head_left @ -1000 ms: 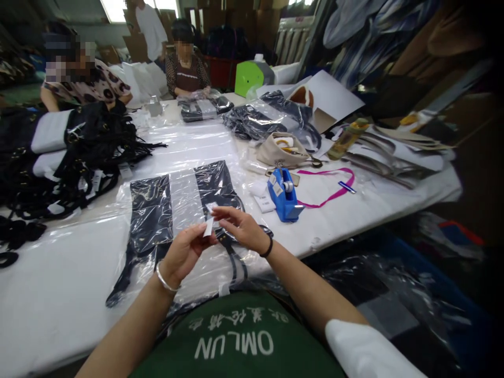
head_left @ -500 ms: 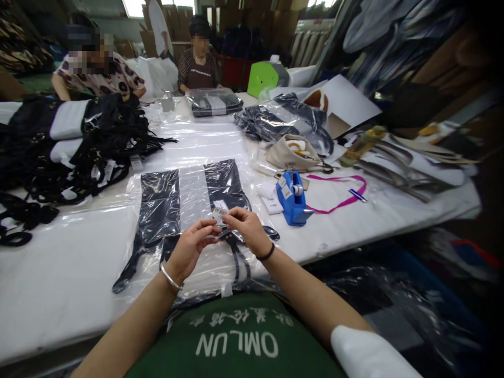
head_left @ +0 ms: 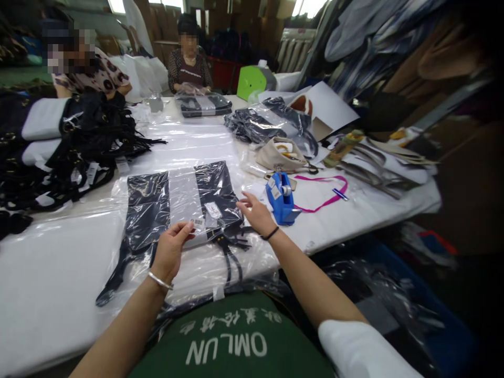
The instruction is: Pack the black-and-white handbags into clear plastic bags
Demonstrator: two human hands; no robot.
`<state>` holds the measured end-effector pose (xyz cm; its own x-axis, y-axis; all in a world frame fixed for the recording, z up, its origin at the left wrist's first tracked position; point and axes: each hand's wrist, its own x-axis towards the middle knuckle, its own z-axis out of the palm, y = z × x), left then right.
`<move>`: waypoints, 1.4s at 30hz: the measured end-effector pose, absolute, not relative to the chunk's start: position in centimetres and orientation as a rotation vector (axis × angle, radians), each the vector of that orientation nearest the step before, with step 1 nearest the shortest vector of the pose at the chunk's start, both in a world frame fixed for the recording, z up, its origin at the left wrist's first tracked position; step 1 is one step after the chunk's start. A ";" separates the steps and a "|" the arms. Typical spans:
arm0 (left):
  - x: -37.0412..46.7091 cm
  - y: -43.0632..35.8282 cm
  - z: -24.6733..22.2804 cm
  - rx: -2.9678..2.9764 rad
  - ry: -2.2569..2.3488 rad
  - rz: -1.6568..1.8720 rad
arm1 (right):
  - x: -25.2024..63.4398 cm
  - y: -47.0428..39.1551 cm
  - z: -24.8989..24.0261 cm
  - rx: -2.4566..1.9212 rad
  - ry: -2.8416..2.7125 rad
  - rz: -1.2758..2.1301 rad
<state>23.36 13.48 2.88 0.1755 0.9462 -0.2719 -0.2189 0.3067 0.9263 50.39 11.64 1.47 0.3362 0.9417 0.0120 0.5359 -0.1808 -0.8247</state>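
Observation:
A small white barcode label [head_left: 199, 223] is pinched between the thumb and forefinger of my left hand [head_left: 173, 247]. Beneath it lies a flat black bag [head_left: 147, 210] inside a clear plastic sleeve, with a white paper band [head_left: 183, 197] across its middle. A white tag [head_left: 213, 210] shows through the plastic on the bag's right half. Black tassels [head_left: 232, 260] hang toward me. My right hand [head_left: 258, 215] is off the label, fingers stretched out and apart, over the sleeve's right edge beside the blue tape dispenser [head_left: 282, 202]. Whether its fingertips touch the plastic I cannot tell.
Black tasselled bags [head_left: 90, 142] are heaped at left. Toward the right are a beige pouch [head_left: 277, 157], a pink strap [head_left: 340, 195], a pen [head_left: 340, 195] and plastic-wrapped dark goods [head_left: 271, 118]. Across the table [head_left: 51, 273], two people work; a green machine [head_left: 252, 82] stands there.
My hands have come apart. My left hand has drawn the label left and down; my right hand has let go of it and moved right. The view has shifted slightly.

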 end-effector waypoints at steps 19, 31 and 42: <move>22.9 13.7 1.7 0.787 1.089 1.012 | 59.9 16.6 -2.5 -2.525 -1.397 0.354; 24.3 13.1 3.2 0.762 1.004 0.937 | 56.5 13.9 0.9 -2.648 -1.459 0.346; 22.6 13.1 4.2 0.835 0.933 0.878 | 42.9 14.7 4.5 -1.300 -1.482 1.165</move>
